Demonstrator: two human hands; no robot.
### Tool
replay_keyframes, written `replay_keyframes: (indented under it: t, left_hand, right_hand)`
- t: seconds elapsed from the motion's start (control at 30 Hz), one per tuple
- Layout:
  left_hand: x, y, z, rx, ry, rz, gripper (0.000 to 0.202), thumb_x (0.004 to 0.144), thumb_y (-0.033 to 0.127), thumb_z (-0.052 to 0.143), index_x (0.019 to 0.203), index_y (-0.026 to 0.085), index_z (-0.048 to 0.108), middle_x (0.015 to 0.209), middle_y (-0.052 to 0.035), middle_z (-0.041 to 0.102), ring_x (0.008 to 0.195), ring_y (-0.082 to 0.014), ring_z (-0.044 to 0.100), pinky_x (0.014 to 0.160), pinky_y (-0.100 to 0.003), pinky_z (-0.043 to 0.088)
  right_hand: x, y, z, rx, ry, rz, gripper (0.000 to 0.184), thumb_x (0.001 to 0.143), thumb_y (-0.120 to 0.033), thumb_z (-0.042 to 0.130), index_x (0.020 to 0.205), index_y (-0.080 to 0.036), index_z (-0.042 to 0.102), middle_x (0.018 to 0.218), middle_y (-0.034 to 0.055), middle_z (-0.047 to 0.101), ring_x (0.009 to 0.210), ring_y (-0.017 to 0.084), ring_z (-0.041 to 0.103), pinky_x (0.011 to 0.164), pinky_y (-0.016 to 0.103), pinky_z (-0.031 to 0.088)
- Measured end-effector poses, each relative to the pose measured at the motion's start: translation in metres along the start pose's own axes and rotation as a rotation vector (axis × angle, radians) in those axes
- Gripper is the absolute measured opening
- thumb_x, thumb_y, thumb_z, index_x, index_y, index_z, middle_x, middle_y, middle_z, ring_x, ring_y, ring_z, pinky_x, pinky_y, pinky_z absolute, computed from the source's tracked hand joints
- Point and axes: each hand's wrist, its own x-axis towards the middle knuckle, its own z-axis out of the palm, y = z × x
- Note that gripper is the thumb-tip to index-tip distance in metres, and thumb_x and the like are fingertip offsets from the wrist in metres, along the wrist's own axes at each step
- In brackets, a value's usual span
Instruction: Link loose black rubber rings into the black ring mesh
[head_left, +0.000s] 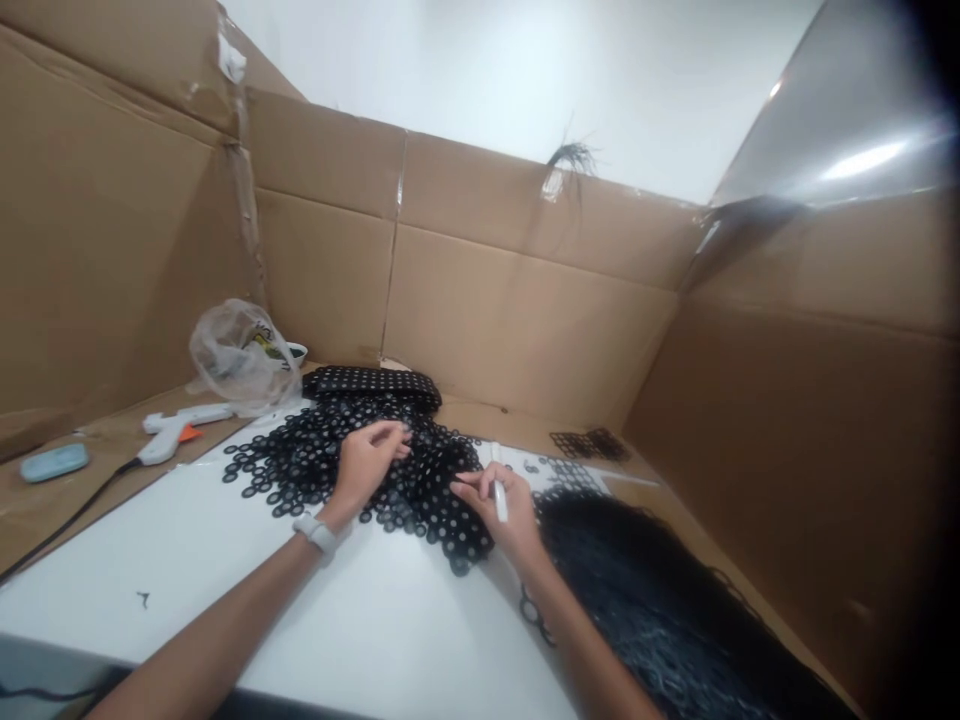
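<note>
A pile of small black rings (315,460) lies on a white table (375,620), partly linked into a black ring mesh (442,500). My left hand (367,460), with a white wristband, rests on the rings with its fingers curled and pinching among them. My right hand (499,505) sits on the mesh edge and grips a thin white stick (499,498) between its fingers. A large heap of linked black mesh (660,600) spreads to the right of that hand.
A white glue gun (176,432) with a black cord lies at the left, beside a crumpled plastic bag (236,355) and a pale blue case (54,462). Cardboard walls (510,300) enclose the table. A folded black mesh piece (375,383) lies at the back.
</note>
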Motion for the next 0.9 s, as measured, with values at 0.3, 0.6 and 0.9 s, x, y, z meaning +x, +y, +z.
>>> replay_keyframes:
  t: [0.3,0.6,0.9]
  left_hand:
    - [0.008,0.003,-0.018,0.134,0.041,0.237,0.019,0.098,0.042,0.074,0.102,0.028,0.087,0.109,-0.0054,0.083,0.095,-0.0237,0.076,0.086,-0.036,0.061]
    - [-0.035,0.018,0.02,0.101,-0.292,0.452,0.022,0.102,0.037,0.073,0.121,0.032,0.083,0.111,-0.0045,0.08,0.085,-0.0174,0.072,0.07,-0.029,0.059]
    - [-0.035,0.018,0.018,0.079,-0.304,0.381,0.031,0.103,0.04,0.07,0.13,0.028,0.079,0.108,-0.0064,0.08,0.078,-0.0159,0.069,0.071,-0.029,0.058]
  right_hand:
    - [0.002,0.001,0.003,0.044,0.074,0.104,0.049,0.073,-0.046,0.093,0.067,-0.025,0.049,0.082,0.0051,0.078,0.086,0.028,0.072,0.088,0.041,0.053]
    - [0.002,0.015,0.007,0.239,0.164,0.125,0.052,0.074,-0.05,0.093,0.068,-0.025,0.048,0.084,0.0021,0.075,0.091,0.026,0.068,0.092,0.038,0.047]
    - [-0.004,0.007,0.013,0.297,0.067,0.156,0.05,0.072,-0.043,0.094,0.069,-0.026,0.047,0.108,0.009,0.085,0.124,0.034,0.073,0.109,0.048,0.051]
